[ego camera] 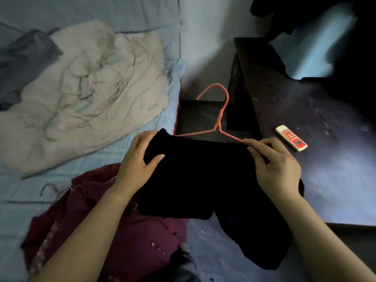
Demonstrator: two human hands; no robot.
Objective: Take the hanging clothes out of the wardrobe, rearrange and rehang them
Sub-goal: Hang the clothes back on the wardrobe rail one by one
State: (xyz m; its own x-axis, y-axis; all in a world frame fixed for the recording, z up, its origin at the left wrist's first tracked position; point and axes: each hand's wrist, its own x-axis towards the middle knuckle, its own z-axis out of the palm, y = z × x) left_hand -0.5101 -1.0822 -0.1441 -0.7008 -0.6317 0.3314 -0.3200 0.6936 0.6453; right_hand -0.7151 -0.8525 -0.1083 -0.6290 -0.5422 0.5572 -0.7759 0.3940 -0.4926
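Note:
A black garment is draped over a pink wire hanger, whose hook points away from me. My left hand grips the garment's left top corner, thumb on the front of the cloth. My right hand pinches the hanger's right arm and the cloth at that end. The hanger's lower bar is hidden under the fabric. A maroon garment lies crumpled on the bed below my left forearm, with thin wire hangers beside it.
A rumpled cream quilt and a grey cloth lie on the light blue bed. To the right stands a dark wooden table with a white and red remote. A dark gap separates bed and table.

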